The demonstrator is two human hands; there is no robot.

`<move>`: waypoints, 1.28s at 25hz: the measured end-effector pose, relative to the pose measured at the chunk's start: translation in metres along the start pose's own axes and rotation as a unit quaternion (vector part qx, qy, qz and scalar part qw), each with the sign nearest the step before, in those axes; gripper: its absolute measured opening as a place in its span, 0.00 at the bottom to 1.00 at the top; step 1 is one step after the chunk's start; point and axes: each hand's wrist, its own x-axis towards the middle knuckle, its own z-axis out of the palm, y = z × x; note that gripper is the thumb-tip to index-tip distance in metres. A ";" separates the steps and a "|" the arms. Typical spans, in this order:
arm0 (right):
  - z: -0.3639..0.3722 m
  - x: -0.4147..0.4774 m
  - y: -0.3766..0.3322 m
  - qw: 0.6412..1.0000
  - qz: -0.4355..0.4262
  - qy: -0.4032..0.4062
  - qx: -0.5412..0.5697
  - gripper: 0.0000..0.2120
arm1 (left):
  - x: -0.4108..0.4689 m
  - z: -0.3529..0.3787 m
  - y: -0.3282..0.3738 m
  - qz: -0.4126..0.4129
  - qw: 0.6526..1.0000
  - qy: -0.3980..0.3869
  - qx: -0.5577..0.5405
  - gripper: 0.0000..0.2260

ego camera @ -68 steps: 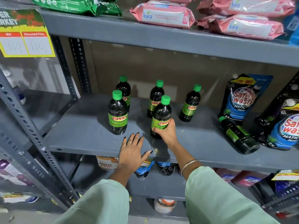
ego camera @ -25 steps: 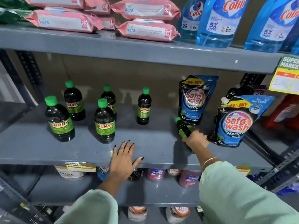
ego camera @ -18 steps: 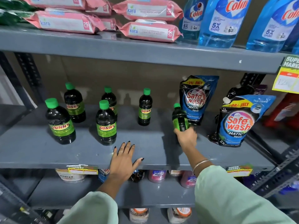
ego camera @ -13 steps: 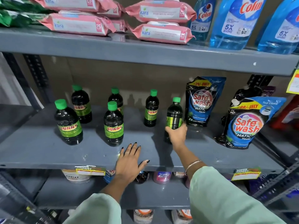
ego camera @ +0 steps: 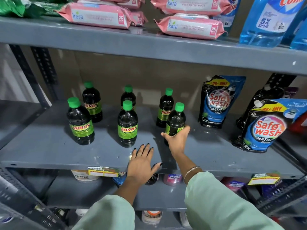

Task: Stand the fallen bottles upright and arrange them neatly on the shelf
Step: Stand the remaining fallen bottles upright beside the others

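Observation:
Several dark SUNNY bottles with green caps stand upright on the grey shelf (ego camera: 49, 151). A front pair, front-left bottle (ego camera: 80, 122) and front-middle bottle (ego camera: 127, 124), stands ahead of a back row: back-left bottle (ego camera: 91, 102), back-middle bottle (ego camera: 128, 95) and back-right bottle (ego camera: 165, 108). My right hand (ego camera: 177, 140) is wrapped around the lower part of a further bottle (ego camera: 176, 119), upright just in front of the back-right one. My left hand (ego camera: 142, 163) lies flat on the shelf's front edge, fingers spread, holding nothing.
Two Safe wash pouches (ego camera: 217, 100) (ego camera: 265, 127) lean at the right of the same shelf. The upper shelf (ego camera: 149, 45) carries pink Kara wipe packs (ego camera: 191, 25) and blue Colin pouches (ego camera: 269, 20). Price tags (ego camera: 103, 171) hang on the front edge; jars sit below.
My right hand lifted the fallen bottle from beside the Safe wash pouch, stood it upright and carried it left to a spot in front of the back-right bottle. The left hand stayed on the shelf edge.

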 end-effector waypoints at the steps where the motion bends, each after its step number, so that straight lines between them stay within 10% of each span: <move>1: -0.001 -0.001 0.001 1.000 -0.004 -0.005 0.001 0.39 | 0.000 0.001 0.000 0.000 1.000 0.002 -0.002 0.39; 8: 0.000 -0.012 -0.006 0.991 -0.009 0.089 -0.103 0.38 | 0.001 0.001 0.000 -0.002 1.000 0.004 -0.007 0.40; 25: -0.012 -0.005 0.003 0.999 -0.015 -0.035 -0.019 0.24 | -0.001 0.002 0.001 -0.001 1.000 0.016 -0.008 0.39; 32: -0.011 -0.005 0.002 0.997 -0.023 -0.046 -0.049 0.35 | 0.000 0.002 0.001 -0.001 1.000 0.018 -0.013 0.39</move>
